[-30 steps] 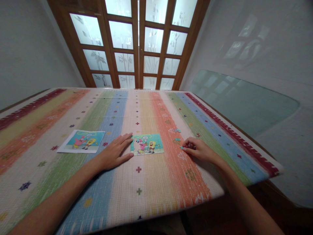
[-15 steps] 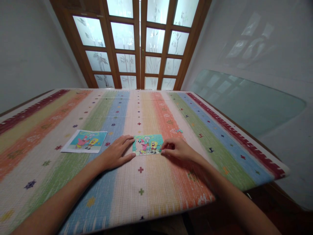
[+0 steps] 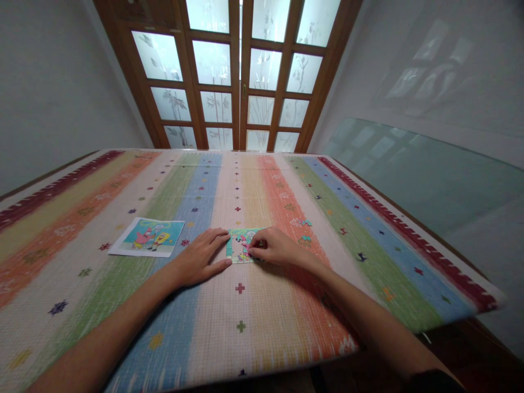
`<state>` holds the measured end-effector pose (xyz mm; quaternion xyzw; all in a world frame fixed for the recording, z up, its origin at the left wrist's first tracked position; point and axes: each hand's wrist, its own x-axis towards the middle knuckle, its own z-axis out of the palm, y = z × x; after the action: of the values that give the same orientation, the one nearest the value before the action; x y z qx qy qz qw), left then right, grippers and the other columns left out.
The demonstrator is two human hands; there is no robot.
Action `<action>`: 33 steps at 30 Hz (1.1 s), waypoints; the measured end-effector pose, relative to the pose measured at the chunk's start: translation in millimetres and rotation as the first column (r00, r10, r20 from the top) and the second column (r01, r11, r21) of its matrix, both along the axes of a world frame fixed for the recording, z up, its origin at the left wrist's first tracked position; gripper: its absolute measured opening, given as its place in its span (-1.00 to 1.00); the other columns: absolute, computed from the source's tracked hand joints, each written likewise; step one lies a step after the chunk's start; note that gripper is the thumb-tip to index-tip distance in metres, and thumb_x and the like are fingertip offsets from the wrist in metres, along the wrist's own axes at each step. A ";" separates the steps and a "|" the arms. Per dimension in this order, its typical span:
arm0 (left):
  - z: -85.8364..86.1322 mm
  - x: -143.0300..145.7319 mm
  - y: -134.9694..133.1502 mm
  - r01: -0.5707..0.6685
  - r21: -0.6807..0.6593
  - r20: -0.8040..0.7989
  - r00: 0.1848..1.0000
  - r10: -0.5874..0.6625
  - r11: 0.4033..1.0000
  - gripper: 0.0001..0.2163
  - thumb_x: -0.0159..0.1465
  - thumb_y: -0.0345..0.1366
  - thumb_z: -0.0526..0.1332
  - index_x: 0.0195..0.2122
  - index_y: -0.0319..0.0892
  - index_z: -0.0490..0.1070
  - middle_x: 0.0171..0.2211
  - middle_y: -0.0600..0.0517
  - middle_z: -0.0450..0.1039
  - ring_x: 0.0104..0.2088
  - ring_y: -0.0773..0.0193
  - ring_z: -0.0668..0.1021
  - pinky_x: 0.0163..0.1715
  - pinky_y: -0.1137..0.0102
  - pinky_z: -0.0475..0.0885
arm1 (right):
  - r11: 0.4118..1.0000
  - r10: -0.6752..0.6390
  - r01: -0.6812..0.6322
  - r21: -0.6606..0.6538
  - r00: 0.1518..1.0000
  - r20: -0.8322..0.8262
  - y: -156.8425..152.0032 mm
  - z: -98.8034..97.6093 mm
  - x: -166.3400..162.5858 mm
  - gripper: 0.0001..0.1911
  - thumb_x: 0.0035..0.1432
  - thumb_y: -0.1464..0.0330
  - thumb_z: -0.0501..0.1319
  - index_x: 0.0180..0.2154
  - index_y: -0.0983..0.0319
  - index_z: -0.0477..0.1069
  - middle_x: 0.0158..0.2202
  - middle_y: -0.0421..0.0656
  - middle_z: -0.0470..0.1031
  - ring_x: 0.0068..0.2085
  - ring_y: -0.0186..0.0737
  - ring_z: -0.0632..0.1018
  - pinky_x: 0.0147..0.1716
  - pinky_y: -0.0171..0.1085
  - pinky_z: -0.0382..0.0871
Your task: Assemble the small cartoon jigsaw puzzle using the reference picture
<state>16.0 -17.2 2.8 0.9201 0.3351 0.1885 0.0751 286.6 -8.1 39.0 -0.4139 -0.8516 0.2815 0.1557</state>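
Observation:
A small jigsaw puzzle (image 3: 236, 257) with cartoon figures lies flat on the striped tablecloth; a pale patch without picture shows near its left side. My left hand (image 3: 203, 256) rests at the puzzle's left edge, fingers and thumb apart, with the tips touching the border. Over the puzzle's right half is my right hand (image 3: 276, 248), thumb and forefinger pinched on a puzzle piece (image 3: 248, 249), pink and mostly covered by the fingertips. That hand hides much of the puzzle's right side. Loose teal puzzle pieces (image 3: 305, 239) lie on the orange stripe beyond my right hand.
A paper picture (image 3: 147, 238) of the same cartoon figures lies left of my left hand. The striped tablecloth (image 3: 241, 191) spreads to the table's far edge. Wooden doors (image 3: 241, 82) with frosted panes stand behind it, and a pale glass panel (image 3: 409, 158) is at the right.
My right hand has moved left, from the puzzle's right edge to over its middle, fingers still pinched. My left hand keeps its place at the left edge. The view has shifted slightly.

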 end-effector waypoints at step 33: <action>1.7 0.2 -0.5 -0.009 -0.018 -0.006 1.000 0.008 1.000 -0.51 0.46 0.02 0.08 0.25 -0.21 0.27 0.26 -0.26 0.31 0.27 -0.09 0.37 0.27 0.01 0.30 | 0.978 -0.081 0.074 0.195 0.996 0.028 5.7 -17.8 -10.9 -0.85 0.31 0.33 0.38 -0.14 0.27 0.60 -0.27 -0.16 0.47 -0.27 -0.30 0.43 -0.29 -0.35 0.16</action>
<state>16.1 -17.7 4.6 0.9184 0.3410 0.1831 0.0819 275.6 -2.4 21.2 -0.4346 -0.8608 0.1836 0.1910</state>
